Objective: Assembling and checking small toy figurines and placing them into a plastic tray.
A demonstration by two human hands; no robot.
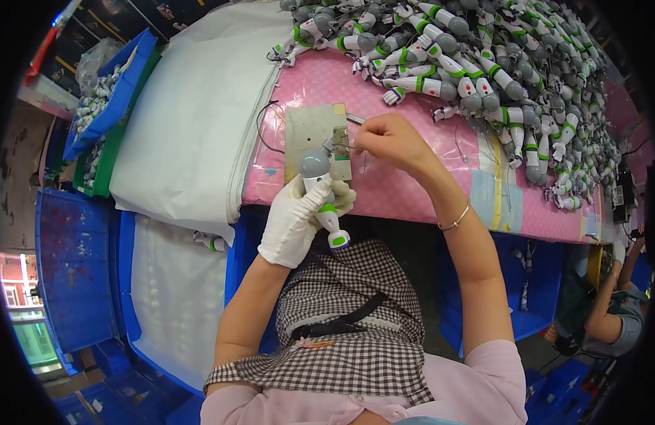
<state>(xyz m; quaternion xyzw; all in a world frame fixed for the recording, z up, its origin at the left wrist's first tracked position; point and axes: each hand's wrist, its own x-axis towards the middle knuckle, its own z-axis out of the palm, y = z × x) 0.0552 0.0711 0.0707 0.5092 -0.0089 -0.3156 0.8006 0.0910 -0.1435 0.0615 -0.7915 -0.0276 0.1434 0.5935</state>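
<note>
My left hand (292, 218), in a white glove, is closed around a toy arm (314, 165) with a grey ball shoulder, white sleeve and green bands. The shoulder end points away from me, and a small grey joint stands out of its tip. Bare and pinched closed, my right hand (390, 140) holds a thin wire (346, 146) that runs to that joint. What lies inside the fingertips is hidden. Under the joint is a flat metal plate (309, 131) with a small fixture (340, 136) on its right side.
Toy arms (476, 64) lie heaped across the far right of the pink-covered table (398, 188). White sheets (193, 106) cover its left part. Blue bins (122, 92) stand at the left, another blue bin (540, 290) below right. A co-worker's arm (605, 312) shows far right.
</note>
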